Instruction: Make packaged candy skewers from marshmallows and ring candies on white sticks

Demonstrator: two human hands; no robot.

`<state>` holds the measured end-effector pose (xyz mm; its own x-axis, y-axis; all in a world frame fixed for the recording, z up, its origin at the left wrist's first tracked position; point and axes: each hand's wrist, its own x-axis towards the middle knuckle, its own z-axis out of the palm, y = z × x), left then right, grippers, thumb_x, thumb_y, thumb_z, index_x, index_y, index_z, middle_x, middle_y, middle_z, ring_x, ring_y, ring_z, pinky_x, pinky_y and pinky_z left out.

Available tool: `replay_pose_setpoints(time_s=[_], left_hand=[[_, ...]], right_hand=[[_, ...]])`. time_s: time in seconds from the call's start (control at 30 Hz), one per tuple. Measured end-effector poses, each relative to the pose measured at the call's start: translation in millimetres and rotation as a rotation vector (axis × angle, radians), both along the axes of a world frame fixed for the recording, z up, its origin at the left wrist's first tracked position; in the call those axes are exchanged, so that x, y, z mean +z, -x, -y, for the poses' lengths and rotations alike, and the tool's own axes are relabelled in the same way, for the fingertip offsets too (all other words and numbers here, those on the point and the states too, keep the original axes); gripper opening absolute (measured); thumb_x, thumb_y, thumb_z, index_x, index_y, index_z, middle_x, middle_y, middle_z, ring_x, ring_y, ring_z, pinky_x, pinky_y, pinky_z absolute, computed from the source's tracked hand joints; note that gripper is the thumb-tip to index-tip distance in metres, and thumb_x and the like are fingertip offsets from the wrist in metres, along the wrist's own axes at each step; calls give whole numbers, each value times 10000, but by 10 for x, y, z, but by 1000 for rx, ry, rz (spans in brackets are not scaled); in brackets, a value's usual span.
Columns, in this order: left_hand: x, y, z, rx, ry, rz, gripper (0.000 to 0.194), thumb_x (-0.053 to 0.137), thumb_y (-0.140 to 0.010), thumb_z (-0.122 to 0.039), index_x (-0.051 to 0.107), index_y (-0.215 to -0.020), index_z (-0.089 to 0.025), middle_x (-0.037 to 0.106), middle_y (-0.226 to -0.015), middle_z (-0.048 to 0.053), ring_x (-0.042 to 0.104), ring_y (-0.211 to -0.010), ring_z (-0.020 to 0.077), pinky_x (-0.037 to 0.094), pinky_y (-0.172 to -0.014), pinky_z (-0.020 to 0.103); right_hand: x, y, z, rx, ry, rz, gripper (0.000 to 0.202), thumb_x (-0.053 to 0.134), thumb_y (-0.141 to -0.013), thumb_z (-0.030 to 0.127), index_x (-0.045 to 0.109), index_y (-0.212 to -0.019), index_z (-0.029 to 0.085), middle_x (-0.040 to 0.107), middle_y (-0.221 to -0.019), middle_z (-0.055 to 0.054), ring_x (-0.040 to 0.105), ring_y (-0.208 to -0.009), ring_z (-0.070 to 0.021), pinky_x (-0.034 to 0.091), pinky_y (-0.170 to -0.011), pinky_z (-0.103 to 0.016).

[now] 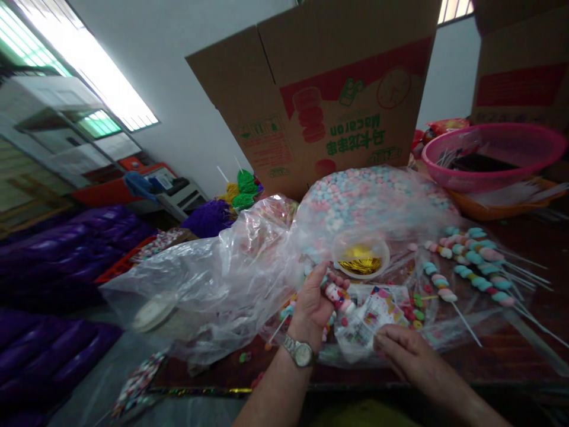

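Observation:
My left hand (312,305), with a watch (303,354) on its wrist, is closed around a candy skewer (338,296) with white, pink and red pieces. To its right my right hand (402,350) pinches the edge of a clear printed plastic bag (373,320). Just behind the hands stands a round clear tub (361,261) of gold twist ties. Small red and green ring candies (416,311) lie beside the printed bag. Finished-looking marshmallow skewers (480,267) in blue, pink and white lie at the right, their white sticks pointing toward the right.
A big clear bag of pink and blue marshmallows (368,201) lies before a cardboard box (320,101). A pink basin (493,157) stands at the back right. Crumpled plastic (208,284) covers the left side, with purple bundles (57,255) beyond.

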<state>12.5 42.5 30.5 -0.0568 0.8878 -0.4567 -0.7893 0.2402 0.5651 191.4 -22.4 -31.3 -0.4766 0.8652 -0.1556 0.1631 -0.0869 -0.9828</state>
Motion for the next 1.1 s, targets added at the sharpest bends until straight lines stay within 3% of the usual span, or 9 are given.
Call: replay_pose_setpoints(time_s=[0.17, 0.3, 0.37, 0.5, 0.63, 0.73, 0.8, 0.93, 1.1], left_hand=[[39, -38, 11, 106, 82, -11, 206, 582, -828, -254, 504, -670, -148, 491, -468, -38, 519, -412, 118, 499, -498, 294], [2, -99, 51, 105, 92, 12, 244, 604, -811, -334, 490, -685, -159, 483, -461, -45, 522, -408, 125, 490, -482, 284], [-10, -124, 55, 124, 99, 22, 274, 616, -796, -372, 487, -684, -158, 477, -461, -50, 518, -413, 115, 504, -512, 291], [-29, -142, 36, 143, 65, 48, 341, 628, -759, -464, 501, -693, -154, 476, -483, -51, 505, -432, 94, 512, -549, 284], [-58, -157, 32, 101, -125, 83, 441, 565, -741, -585, 476, -637, -165, 452, -479, -51, 481, -438, 82, 498, -546, 244], [-75, -182, 55, 33, -192, 123, 474, 546, -716, -637, 482, -644, -173, 450, -484, -51, 490, -455, 90, 503, -558, 249], [-81, -199, 74, -5, -173, 150, 472, 552, -710, -641, 488, -655, -176, 452, -483, -51, 495, -458, 95, 505, -563, 257], [-105, -236, 102, -21, -140, 124, 433, 572, -722, -609, 501, -688, -184, 483, -482, -49, 518, -470, 108, 507, -592, 280], [-188, -403, 152, 0, -155, -19, 463, 559, -715, -634, 473, -676, -181, 480, -447, -53, 504, -430, 112, 484, -579, 286]], right_hand=[[-80, -132, -49, -138, -765, 505, 275, 339, -894, 232, 578, -767, 184, 617, -638, -40, 557, -572, -151, 367, -550, -244], [-209, -111, -49, -220, -1140, 609, 273, 364, -833, 92, 616, -929, 139, 659, -668, -62, 577, -548, -158, 376, -556, -255], [-254, -72, -21, -259, -1208, 636, 309, 371, -791, 47, 619, -958, 126, 658, -654, -67, 577, -542, -171, 370, -561, -271], [-205, 5, 75, -146, -916, 580, 276, 354, -826, 98, 623, -874, 144, 633, -626, -66, 575, -574, -190, 357, -561, -285], [-33, 71, 162, 32, -243, 168, 315, 369, -898, 344, 537, -692, 176, 541, -551, -8, 489, -521, -128, 312, -481, -229], [14, 100, 171, 92, 286, -213, 331, 414, -858, 478, 519, -743, 186, 332, -382, 85, 256, -337, -77, 190, -367, -207], [-7, 98, 147, 104, 479, -409, 323, 460, -820, 511, 509, -781, 193, 252, -343, 121, 145, -298, -66, 151, -335, -206], [-28, 71, 72, 35, 388, -350, 351, 463, -815, 538, 495, -749, 194, 259, -356, 118, 159, -312, -65, 142, -344, -204], [71, 159, 1, -113, -179, 55, 359, 397, -870, 463, 469, -649, 189, 489, -582, 7, 448, -566, -129, 332, -518, -230]])
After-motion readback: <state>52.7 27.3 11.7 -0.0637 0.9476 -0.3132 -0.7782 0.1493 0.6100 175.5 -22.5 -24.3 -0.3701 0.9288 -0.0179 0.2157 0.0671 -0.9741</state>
